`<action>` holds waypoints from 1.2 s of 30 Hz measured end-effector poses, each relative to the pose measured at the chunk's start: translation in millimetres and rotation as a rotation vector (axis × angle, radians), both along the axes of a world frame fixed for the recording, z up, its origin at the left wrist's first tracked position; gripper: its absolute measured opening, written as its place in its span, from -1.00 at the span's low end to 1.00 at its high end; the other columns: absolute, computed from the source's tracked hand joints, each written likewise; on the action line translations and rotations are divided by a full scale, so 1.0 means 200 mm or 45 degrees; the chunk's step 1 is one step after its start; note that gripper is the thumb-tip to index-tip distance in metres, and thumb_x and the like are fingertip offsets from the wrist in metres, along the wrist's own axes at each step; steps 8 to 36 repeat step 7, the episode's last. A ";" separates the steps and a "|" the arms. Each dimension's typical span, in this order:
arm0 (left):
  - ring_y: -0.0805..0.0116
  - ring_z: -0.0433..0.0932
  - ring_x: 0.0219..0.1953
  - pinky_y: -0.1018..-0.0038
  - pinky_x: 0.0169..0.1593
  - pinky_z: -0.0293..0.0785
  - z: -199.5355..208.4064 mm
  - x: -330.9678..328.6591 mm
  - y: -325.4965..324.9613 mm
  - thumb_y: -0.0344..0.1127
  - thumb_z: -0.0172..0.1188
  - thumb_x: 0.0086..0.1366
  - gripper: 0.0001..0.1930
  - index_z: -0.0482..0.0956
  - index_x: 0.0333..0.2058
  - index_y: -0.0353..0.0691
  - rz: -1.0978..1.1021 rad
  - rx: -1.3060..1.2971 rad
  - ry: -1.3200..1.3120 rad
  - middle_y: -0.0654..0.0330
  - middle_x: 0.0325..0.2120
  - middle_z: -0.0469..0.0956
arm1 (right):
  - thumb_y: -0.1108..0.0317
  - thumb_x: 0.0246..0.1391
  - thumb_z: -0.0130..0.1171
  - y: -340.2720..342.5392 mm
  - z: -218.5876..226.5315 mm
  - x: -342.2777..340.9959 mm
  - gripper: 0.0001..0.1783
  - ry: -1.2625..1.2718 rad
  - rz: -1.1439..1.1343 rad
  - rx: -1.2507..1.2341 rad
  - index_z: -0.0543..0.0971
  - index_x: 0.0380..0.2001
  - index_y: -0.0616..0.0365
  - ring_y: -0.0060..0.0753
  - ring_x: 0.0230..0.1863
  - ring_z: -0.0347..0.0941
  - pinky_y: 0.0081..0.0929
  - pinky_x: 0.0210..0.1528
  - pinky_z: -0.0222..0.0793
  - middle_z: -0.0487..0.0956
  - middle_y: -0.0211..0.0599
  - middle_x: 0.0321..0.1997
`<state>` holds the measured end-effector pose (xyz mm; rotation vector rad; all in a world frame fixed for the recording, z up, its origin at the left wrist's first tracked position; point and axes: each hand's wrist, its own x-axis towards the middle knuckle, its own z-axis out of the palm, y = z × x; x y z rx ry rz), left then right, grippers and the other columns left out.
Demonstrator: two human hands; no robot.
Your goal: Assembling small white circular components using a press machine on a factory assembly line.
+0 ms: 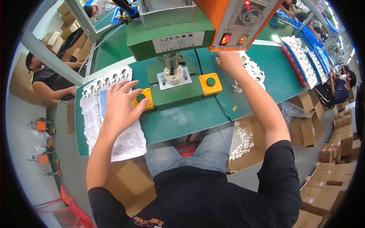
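My left hand is open, its fingers spread above the white woven sack and beside the left yellow button box. Nothing is in it. My right hand reaches up to the lower edge of the orange control box, which hides most of its fingers. Between them stands a green bench press. Under its metal ram, a white round plastic part sits in the fixture on the base. A second yellow button box is right of the base.
White plastic parts stand in a row on the sack; more white parts lie beyond my right forearm. A cardboard box with white pieces stands below the green table. Filled trays are at right. Other people sit nearby.
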<state>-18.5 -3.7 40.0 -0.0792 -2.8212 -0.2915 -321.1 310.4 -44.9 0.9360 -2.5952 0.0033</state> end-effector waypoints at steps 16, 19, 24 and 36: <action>-0.01 0.49 0.27 0.11 0.38 0.24 0.06 -0.10 -0.01 -0.11 0.37 0.30 -0.66 0.80 -0.13 -0.27 -0.043 0.222 -0.106 0.00 0.15 0.63 | 0.43 0.09 0.22 0.02 -0.04 -0.04 -0.86 0.066 -0.002 0.121 0.70 -0.28 0.10 -0.02 -0.12 0.69 -0.18 0.05 0.56 0.73 -0.12 -0.28; -0.01 0.49 0.27 0.11 0.38 0.24 0.06 -0.10 -0.01 -0.11 0.37 0.30 -0.66 0.80 -0.13 -0.27 -0.043 0.222 -0.106 0.00 0.15 0.63 | 0.43 0.09 0.22 0.02 -0.04 -0.04 -0.86 0.066 -0.002 0.121 0.70 -0.28 0.10 -0.02 -0.12 0.69 -0.18 0.05 0.56 0.73 -0.12 -0.28; -0.01 0.49 0.27 0.11 0.38 0.24 0.06 -0.10 -0.01 -0.11 0.37 0.30 -0.66 0.80 -0.13 -0.27 -0.043 0.222 -0.106 0.00 0.15 0.63 | 0.43 0.09 0.22 0.02 -0.04 -0.04 -0.86 0.066 -0.002 0.121 0.70 -0.28 0.10 -0.02 -0.12 0.69 -0.18 0.05 0.56 0.73 -0.12 -0.28; -0.01 0.49 0.27 0.11 0.38 0.24 0.06 -0.10 -0.01 -0.11 0.37 0.30 -0.66 0.80 -0.13 -0.27 -0.043 0.222 -0.106 0.00 0.15 0.63 | 0.43 0.09 0.22 0.02 -0.04 -0.04 -0.86 0.066 -0.002 0.121 0.70 -0.28 0.10 -0.02 -0.12 0.69 -0.18 0.05 0.56 0.73 -0.12 -0.28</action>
